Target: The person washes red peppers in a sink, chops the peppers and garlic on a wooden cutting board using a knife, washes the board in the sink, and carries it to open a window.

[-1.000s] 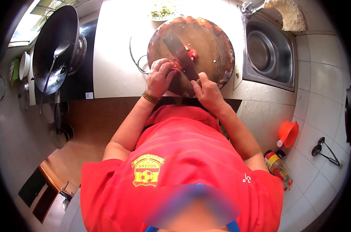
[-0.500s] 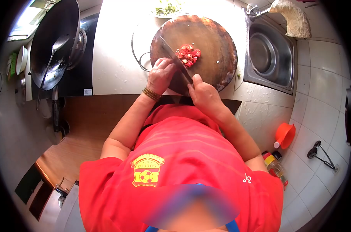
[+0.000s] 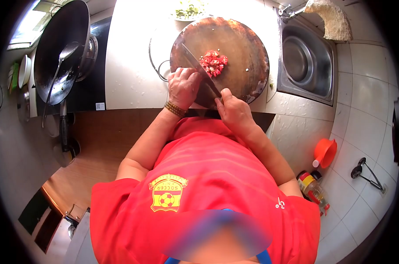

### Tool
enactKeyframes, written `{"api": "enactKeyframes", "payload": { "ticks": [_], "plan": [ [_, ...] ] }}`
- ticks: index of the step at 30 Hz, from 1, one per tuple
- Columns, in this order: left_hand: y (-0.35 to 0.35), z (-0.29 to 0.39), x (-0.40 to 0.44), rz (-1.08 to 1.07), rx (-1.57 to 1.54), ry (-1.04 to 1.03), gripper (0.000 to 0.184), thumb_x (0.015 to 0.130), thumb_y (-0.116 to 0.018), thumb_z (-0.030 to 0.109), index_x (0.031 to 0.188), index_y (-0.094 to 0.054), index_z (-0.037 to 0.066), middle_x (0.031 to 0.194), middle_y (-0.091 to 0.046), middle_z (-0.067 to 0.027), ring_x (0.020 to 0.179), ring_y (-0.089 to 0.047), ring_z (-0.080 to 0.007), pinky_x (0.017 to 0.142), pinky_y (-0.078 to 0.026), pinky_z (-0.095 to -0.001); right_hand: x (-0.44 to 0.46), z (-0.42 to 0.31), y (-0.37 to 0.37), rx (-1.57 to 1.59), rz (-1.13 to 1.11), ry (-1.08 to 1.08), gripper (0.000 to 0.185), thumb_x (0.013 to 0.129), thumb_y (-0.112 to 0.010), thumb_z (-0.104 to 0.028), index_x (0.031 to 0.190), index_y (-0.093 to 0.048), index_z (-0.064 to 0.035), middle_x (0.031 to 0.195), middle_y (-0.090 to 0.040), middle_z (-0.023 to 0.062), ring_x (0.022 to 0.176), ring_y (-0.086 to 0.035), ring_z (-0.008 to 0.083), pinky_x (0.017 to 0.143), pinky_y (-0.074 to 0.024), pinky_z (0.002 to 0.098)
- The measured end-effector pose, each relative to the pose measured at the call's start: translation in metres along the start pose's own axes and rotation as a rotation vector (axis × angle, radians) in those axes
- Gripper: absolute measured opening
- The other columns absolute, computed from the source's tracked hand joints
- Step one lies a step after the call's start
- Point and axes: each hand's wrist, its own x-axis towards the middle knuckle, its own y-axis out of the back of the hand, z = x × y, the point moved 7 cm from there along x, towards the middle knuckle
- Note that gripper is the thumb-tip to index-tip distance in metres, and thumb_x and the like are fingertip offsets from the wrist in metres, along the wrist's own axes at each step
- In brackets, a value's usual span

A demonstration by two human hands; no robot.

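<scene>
A round wooden chopping board lies on the counter with a pile of chopped red pepper near its middle. My right hand is wrapped round the handle of a cleaver, whose blade stands on edge and slants up to the left, just left of the pile. My left hand, with a beaded bracelet at the wrist, rests at the board's left side with its fingers curled down against the blade. Whatever is under those fingers is hidden.
Behind the board is a bowl of chopped greens. A wok with a ladle stands on the stove at left. At right are a steel sink, a red-orange scoop and bottles.
The cleaver has turned from lying tilted over the pepper to standing on edge, left of it, so more of the red pile shows. Both hands have moved only slightly.
</scene>
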Motion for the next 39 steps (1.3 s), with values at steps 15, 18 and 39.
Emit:
{"api": "enactKeyframes", "payload": {
  "ticks": [15, 18, 39],
  "plan": [
    [-0.005, -0.012, 0.001, -0.037, -0.041, 0.006, 0.007, 0.078, -0.062, 0.009, 0.085, -0.063, 0.008, 0.086, -0.063, -0.0074, 0.079, -0.058, -0.0272, 0.07, -0.048, -0.038, 0.002, -0.004, 0.007, 0.089, -0.011, -0.001, 0.021, 0.092, -0.051, -0.02, 0.092, -0.041, -0.0012, 0.07, -0.061, 0.022, 0.067, -0.06, 0.0424, 0.057, -0.0475, 0.0498],
    [-0.005, -0.009, 0.002, -0.028, -0.019, -0.018, 0.006, 0.078, -0.062, 0.009, 0.084, -0.063, 0.008, 0.084, -0.062, -0.0077, 0.078, -0.058, -0.0279, 0.069, -0.047, -0.0387, 0.004, -0.002, -0.004, 0.002, -0.017, -0.01, 0.018, 0.091, -0.054, -0.016, 0.092, -0.042, -0.0031, 0.069, -0.059, 0.0217, 0.066, -0.059, 0.0429, 0.055, -0.0462, 0.0495],
    [-0.014, -0.024, 0.038, -0.255, -0.176, 0.236, 0.019, 0.083, -0.064, 0.022, 0.094, -0.06, 0.008, 0.093, -0.061, -0.0115, 0.09, -0.06, -0.0304, 0.075, -0.049, -0.0406, -0.017, 0.053, 0.027, 0.478, 0.202, -0.433, 0.026, 0.093, -0.052, -0.018, 0.105, -0.046, 0.0048, 0.067, -0.059, 0.0216, 0.058, -0.062, 0.0359, 0.054, -0.0469, 0.0433]
  ]
}}
